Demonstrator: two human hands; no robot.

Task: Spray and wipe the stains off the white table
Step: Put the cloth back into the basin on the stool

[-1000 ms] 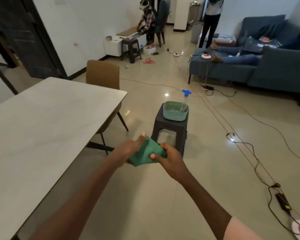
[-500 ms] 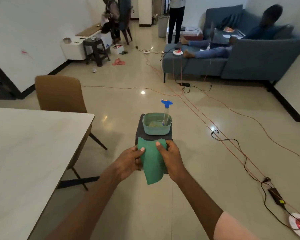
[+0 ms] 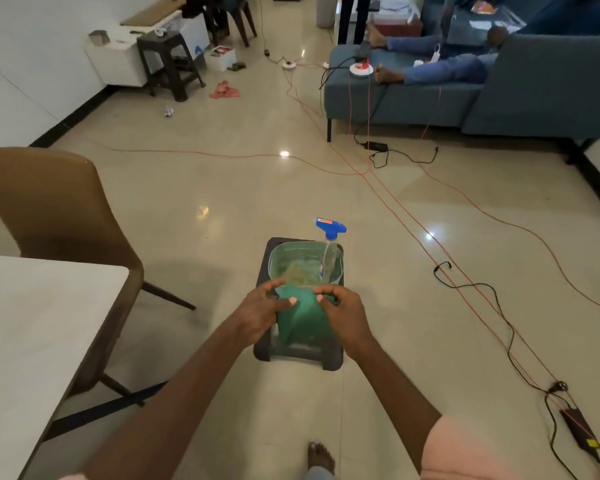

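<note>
A green cloth (image 3: 302, 320) hangs between my two hands above a dark stool (image 3: 329, 356). My left hand (image 3: 260, 313) pinches its left top corner and my right hand (image 3: 343, 315) pinches its right top corner. Just beyond the cloth, a pale green basin (image 3: 278, 263) sits on the stool. A clear spray bottle (image 3: 329, 251) with a blue trigger head leans inside the basin at its right side. The white table (image 3: 32, 334) fills the lower left, apart from my hands.
A brown chair (image 3: 56, 216) stands at the table's far end. Orange and black cables (image 3: 465, 285) cross the floor to the right. A blue sofa (image 3: 499, 81) with a person lying on it is at the back right. My bare foot (image 3: 321, 457) shows below.
The view swung right and down, so the table slid leftwards. My hands carried the cloth forward to the stool and spread it out; it now hangs just before the basin.
</note>
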